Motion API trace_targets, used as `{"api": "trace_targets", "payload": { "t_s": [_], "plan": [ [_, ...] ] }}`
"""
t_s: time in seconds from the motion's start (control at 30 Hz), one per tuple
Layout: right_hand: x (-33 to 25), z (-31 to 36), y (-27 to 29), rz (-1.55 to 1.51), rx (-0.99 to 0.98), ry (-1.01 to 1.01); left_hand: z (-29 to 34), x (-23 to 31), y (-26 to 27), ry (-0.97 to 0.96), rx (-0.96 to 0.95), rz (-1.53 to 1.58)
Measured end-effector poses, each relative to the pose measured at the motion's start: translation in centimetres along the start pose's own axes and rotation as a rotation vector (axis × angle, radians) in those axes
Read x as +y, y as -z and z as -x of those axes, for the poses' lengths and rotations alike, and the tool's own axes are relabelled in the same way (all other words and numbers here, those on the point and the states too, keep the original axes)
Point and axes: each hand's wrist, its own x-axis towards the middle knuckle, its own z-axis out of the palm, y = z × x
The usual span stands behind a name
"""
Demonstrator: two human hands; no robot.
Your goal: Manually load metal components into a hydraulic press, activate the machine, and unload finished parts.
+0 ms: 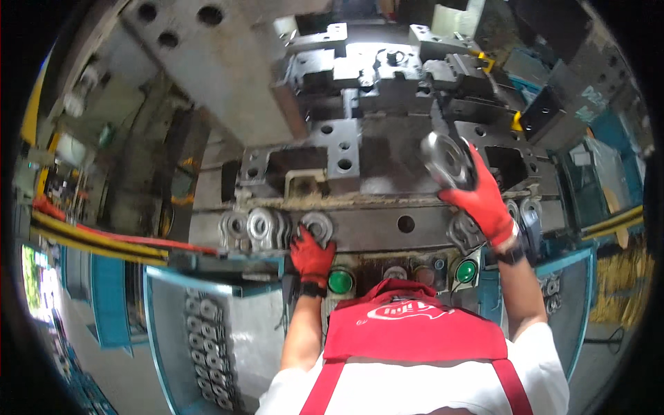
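My right hand (pixel 482 204), in a red glove, is raised over the press bed and closed around a grey ring-shaped metal part (pixel 443 159), slightly blurred. Lower and to the left, my red-gloved left hand (pixel 312 258) grips the near edge of another ring-shaped metal part (pixel 318 223), which is on the front ledge (pixel 366 232). Just left of that hand stands a row of similar metal parts (pixel 263 227). More of these parts (pixel 465 229) sit on the ledge below my right wrist, partly hidden by it.
Steel die blocks (pixel 344 145) and tooling rise beyond the ledge. Two green push buttons (pixel 340 281) (pixel 466 271) face me below it. A bin with blue edges (pixel 153 325) at lower left holds several metal parts. Yellow-black bars (pixel 97 237) flank the press.
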Motion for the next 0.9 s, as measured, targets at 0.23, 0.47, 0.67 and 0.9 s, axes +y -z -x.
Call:
{"api": "trace_targets", "payload": {
  "t_s": [0.23, 0.47, 0.67, 0.9],
  "plan": [
    [-0.7, -16.0, -2.7, 0.684, 0.172, -0.019, 2.5, -0.3, 2.1, -0.213, 0.106, 0.091],
    [0.7, -28.8, -4.9, 0.984, 0.128, -0.309, 4.0, -2.7, 2.0, -0.362, 0.331, 0.369],
    [1.5, -33.0, -6.2, 0.929, -0.172, -0.284, 3.7, -3.4, 1.1, -0.3, 0.424, 0.477],
    [0.1, -32.6, -8.9, 1.035, -0.224, -0.369, 3.4, -3.2, 0.5, -0.324, 0.466, 0.555]
  ]
}}
